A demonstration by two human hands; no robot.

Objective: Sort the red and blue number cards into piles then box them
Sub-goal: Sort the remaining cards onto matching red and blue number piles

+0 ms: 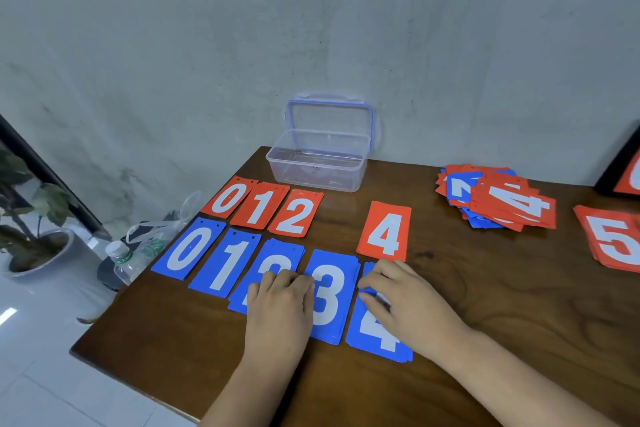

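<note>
While the left hand [280, 291] rests loose-fingered on the blue 2 pile [277, 253] and the right hand [398, 298] on the blue 4 pile [381, 340], neither grips anything. Red piles [294, 213] lie behind on the tabletop [485, 288], near the open clear box [318, 168].

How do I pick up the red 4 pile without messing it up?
Probably by its two long sides. The red 4 pile lies flat on the table with bare wood left and right of it, while the right hand crowds its near end. Come down from above, set your grip across the long edges, and pinch.
</note>
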